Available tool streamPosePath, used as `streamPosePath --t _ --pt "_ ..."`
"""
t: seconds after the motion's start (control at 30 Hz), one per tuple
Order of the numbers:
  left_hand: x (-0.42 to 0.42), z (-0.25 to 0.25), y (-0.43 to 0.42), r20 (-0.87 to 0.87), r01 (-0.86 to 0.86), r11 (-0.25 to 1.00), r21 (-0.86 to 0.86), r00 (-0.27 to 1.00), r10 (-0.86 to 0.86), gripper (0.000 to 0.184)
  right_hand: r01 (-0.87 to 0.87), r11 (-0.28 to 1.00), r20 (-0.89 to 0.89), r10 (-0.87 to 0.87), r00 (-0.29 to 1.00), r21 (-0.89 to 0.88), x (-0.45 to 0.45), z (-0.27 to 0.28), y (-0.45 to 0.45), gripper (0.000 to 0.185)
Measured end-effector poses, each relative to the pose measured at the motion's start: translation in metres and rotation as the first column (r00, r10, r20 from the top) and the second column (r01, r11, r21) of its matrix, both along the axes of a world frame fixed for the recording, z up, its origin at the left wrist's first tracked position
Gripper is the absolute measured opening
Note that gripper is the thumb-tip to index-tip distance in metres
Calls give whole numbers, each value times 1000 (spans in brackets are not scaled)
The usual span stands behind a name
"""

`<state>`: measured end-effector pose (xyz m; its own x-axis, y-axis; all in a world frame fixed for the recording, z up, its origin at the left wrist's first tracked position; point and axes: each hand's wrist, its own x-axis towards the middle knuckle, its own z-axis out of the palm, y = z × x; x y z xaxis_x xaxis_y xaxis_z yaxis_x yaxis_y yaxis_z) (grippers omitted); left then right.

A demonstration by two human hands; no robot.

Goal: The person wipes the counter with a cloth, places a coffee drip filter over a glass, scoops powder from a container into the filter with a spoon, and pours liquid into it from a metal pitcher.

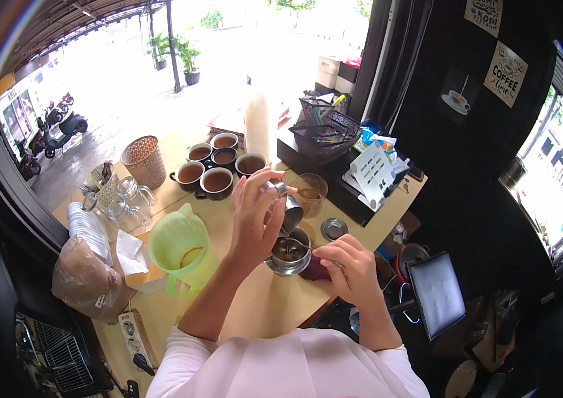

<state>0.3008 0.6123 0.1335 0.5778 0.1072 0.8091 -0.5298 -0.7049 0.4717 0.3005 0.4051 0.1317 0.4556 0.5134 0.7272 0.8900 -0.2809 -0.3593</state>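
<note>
My left hand point(255, 222) is closed around a small metal cup point(292, 213), tilted over a round metal pot point(288, 267). Between finger and thumb, my right hand point(353, 270) grips a spoon point(302, 244) whose far end reaches into the pot. Dark contents show inside the pot; I cannot tell what they are. Behind the metal cup stands a clear glass point(318, 186) with some brown liquid. A round metal lid point(334, 229) lies to the right. Left of my left arm is a light green pitcher point(174, 247), with several cups of brown drink point(216, 184) beyond it.
At the left stand a woven basket point(143, 162), glass mugs point(129, 211), stacked plastic cups point(89, 229) and a tissue box point(142, 268). A power strip point(135, 338) lies near the front-left edge. Back right holds a black mesh organizer point(324, 136) and a white card stand point(369, 174).
</note>
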Motion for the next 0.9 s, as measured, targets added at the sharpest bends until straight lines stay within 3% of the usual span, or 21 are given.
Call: streamPosePath --t 0.9 --pt "0 -2 1 14 -47 993 109 999 46 17 3 1000 27 -3 1000 -7 -1 -1 4 14"
